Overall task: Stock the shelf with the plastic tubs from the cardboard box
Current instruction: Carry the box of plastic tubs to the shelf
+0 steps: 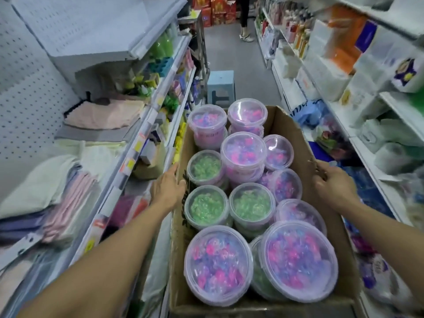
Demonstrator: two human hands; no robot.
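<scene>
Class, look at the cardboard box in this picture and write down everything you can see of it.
The cardboard box is brown, open-topped and long, running away from the viewer down the aisle. It is packed with clear-lidded plastic tubs, some stacked, holding pink-purple or green contents. Dark print marks its left wall. The left hand rests against the left wall; the right hand grips the right rim.

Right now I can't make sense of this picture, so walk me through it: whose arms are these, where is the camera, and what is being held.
The picture comes from a camera worn on a person's head, looking forward and down a shop aisle. The two bare arms are that person's own. The left hand lies against the left wall of a cardboard box, fingers fairly straight. The right hand curls over the box's right edge. The box is full of lidded plastic tubs, some with pink-purple contents, some green. Folded cloths lie on the left shelf. A blue stool stands ahead.
</scene>
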